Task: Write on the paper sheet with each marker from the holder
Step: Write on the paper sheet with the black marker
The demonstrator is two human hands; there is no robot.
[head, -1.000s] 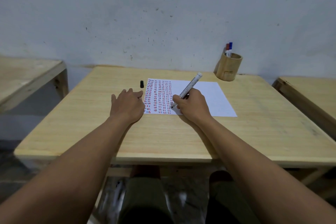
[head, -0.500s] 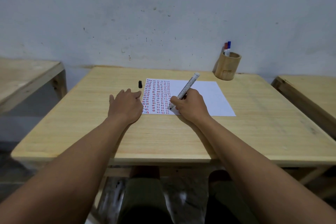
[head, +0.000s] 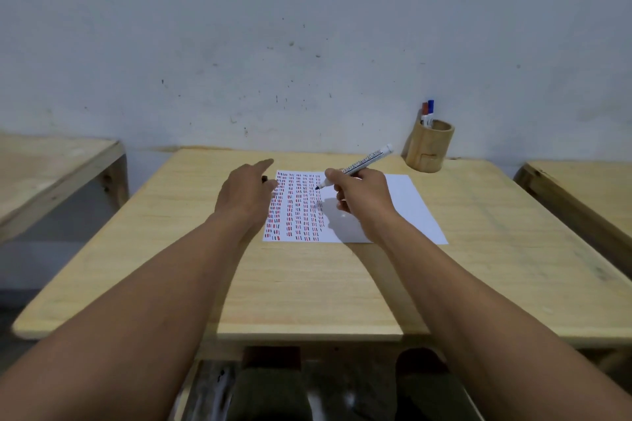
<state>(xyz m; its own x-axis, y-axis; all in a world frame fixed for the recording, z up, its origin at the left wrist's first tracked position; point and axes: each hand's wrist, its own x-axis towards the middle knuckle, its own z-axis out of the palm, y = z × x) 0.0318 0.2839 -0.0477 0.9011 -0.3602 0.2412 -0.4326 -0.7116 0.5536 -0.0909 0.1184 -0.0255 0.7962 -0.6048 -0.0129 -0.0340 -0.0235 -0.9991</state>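
A white paper sheet [head: 410, 212] lies on the wooden table [head: 307, 284], its left half filled with columns of short red, blue and black marks. My right hand [head: 362, 198] is raised above the sheet and grips an uncapped white marker [head: 367, 162] with its black tip pointing down-left, off the paper. My left hand [head: 244, 195] hovers at the sheet's left edge, fingers reaching toward the black cap [head: 264, 178], which it mostly hides. A bamboo holder [head: 429, 150] at the back right holds a red marker [head: 424, 113] and a blue marker [head: 431, 110].
A grey wall stands right behind the table. Another wooden table [head: 51, 174] is at the left and a third [head: 588, 195] at the right, each across a gap. My knees show below the front edge.
My right hand has lifted the marker off the paper and moved it up and back. My left hand has left its rest beside the sheet and reached forward toward the cap.
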